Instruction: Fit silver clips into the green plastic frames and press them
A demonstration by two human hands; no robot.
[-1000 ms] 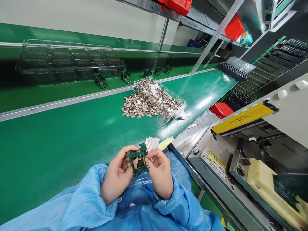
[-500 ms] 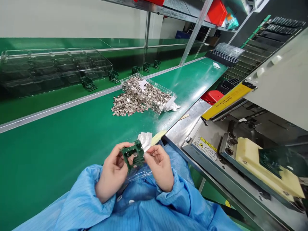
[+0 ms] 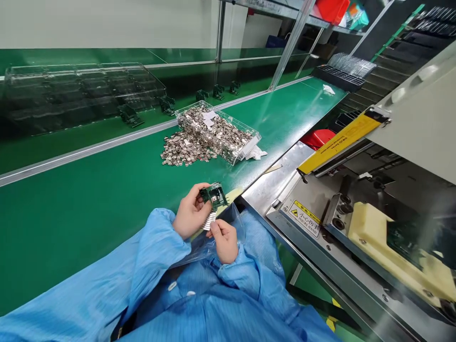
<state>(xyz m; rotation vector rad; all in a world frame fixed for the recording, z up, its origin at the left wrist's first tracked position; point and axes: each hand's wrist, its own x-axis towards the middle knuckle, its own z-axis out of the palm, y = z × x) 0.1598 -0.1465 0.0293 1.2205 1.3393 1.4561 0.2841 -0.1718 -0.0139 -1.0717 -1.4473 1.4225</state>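
My left hand (image 3: 192, 216) is closed around one side of a dark green plastic frame (image 3: 219, 194), tilted up over the table's front edge. Something pale shows inside the frame's opening. Just below it lies a block of thin silver strips (image 3: 209, 221) in rows, partly covered by my left hand. My right hand (image 3: 225, 241) is closed in a pinch at the lower right edge of these strips. Whatever is between its fingertips is too small to make out. Yellow paper (image 3: 233, 194) and a clear plastic bag (image 3: 233, 221) are beside the hands.
A clear box (image 3: 245, 151) of small metal pieces lies tipped on the green table (image 3: 89, 204), with a spilled pile (image 3: 185, 151) beside it. Several green frames (image 3: 130, 115) stand behind, near a clear tray (image 3: 85, 95). At right is a machine with a yellow bar (image 3: 338, 142).
My right hand has left the green frame and moved down to the silver strips. My left hand has carried the frame up and to the right, turning it. The view has shifted slightly.
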